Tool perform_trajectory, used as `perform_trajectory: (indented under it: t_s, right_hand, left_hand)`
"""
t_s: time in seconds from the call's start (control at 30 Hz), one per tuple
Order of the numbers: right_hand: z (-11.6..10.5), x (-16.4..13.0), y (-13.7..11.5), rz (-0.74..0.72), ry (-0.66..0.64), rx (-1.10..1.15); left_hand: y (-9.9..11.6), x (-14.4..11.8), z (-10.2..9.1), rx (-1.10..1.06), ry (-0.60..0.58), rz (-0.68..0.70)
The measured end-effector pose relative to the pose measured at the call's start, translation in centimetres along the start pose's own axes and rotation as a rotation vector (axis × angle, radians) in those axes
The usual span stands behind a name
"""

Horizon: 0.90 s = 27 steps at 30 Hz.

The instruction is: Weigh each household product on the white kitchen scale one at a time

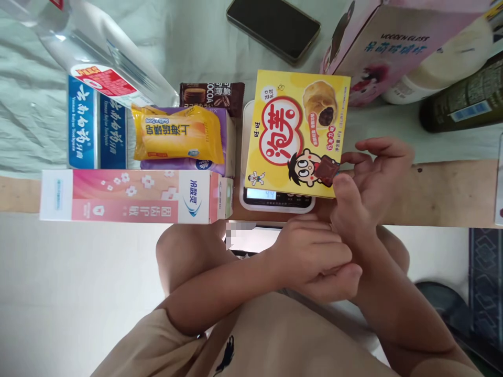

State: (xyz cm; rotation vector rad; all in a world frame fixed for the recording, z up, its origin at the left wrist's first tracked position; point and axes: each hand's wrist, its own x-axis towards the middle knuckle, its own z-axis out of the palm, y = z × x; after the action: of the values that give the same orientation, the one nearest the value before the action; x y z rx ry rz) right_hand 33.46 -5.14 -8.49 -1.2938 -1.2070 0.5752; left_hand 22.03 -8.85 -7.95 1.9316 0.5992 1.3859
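A yellow snack box (294,131) with a cartoon face lies flat on a small white kitchen scale (275,203), whose display is lit below the box. My right hand (371,178) is just right of the box, fingers apart and curled, with the thumb at the box's near right corner. It holds nothing. My left hand (314,251) is closed in a loose fist and rests against my right wrist, in front of the scale.
Left of the scale lie a pink toothpaste box (133,196), a blue toothpaste box (96,131), a yellow soap packet (176,133) on a purple box, a cocoa wafer (212,95) and a water bottle (98,47). Behind are a phone (273,26), a pink carton (393,47) and a dark bottle (463,99).
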Motion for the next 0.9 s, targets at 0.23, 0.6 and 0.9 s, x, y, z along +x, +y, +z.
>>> perform_trajectory:
  t_s: [0.23,0.6,0.9]
  right_hand:
    - [0.3,0.0,-0.3,0.083,-0.008,-0.015]
    - [0.5,0.0,-0.4,0.130,0.022,0.051]
    - [-1.9,0.7,0.9,0.408,-0.018,0.237]
  left_hand:
    - [-0.2,0.0,0.1,0.006,0.022,0.028]
    - [-0.6,0.8,-0.3,0.171,0.228,0.154]
    - [-1.1,3.0,-0.8,0.395,0.469,0.186]
